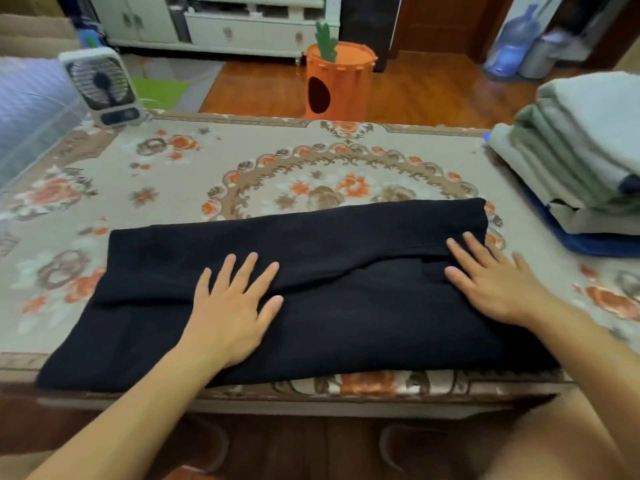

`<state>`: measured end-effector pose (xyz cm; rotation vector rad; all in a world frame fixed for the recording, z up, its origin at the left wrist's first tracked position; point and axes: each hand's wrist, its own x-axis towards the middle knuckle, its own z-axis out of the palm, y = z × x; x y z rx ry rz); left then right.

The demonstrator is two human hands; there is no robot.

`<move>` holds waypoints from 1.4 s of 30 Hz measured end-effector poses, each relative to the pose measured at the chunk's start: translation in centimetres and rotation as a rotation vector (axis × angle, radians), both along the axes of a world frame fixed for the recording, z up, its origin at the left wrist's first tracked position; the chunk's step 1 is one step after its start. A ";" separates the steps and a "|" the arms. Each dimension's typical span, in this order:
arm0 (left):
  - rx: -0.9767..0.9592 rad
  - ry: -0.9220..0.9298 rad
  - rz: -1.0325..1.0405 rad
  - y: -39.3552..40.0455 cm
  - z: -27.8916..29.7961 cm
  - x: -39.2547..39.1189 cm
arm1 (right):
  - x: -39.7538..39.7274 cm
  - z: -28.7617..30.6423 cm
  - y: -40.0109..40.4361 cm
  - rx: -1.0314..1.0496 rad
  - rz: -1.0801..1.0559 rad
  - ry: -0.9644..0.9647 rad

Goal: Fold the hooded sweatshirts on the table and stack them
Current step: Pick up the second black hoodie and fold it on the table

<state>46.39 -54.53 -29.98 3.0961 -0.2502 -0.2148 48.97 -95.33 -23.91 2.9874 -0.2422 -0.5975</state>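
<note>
Small fan [100, 85] at table's far-left corner; orange carrot-shaped bin [337, 83], probably, on floor beyond

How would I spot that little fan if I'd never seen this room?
Start at the table with the floral cloth and go to its far left corner. The fan stands upright there, a small pale square box with a dark round grille. Nothing else on the table is hard-edged; the rest is fabric.

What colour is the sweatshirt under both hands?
Plain black sweatshirt, seen best in the head view.

Home living room: white cabinets [221, 26], wood floor [415, 91], water jug [512, 39].
</note>
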 end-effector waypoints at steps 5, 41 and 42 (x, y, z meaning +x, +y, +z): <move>-0.019 0.010 0.006 -0.1 0.5 0.0 | 1.0 3.2 6.6 -0.023 0.046 -0.433; -0.454 0.472 0.877 14.8 7.7 3.2 | -0.2 -2.6 20.8 0.055 0.582 -0.235; -0.399 0.428 0.824 14.3 7.6 3.1 | -0.2 -2.5 20.7 0.056 0.582 -0.224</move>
